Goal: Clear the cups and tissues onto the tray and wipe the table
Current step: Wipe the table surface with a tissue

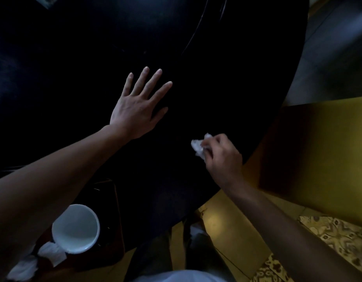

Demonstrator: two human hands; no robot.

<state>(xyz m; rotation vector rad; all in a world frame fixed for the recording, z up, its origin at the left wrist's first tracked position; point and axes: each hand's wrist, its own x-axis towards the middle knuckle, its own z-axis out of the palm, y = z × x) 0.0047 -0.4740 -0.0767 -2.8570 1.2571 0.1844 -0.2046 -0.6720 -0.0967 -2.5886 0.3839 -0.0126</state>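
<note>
At lower left, the tray (117,226) is nearly lost in shadow, carrying a white cup (76,227) and crumpled tissues (51,252), partly hidden by the left forearm. Left hand (135,110) lies flat, fingers spread, on the dark table (226,88). Right hand (222,157) pinches a crumpled white tissue (197,147) against the table near its edge.

The desk (196,47) is black, nearly featureless in the dim light. The cup (75,227) is white inside, and the tissues (51,253) beside it are white too, as is the crumpled tissue (198,147) in the right hand (222,157). The seat (322,151) is mustard yellow; a cushion (342,239) bears a pale gold and brown ornamental pattern.
</note>
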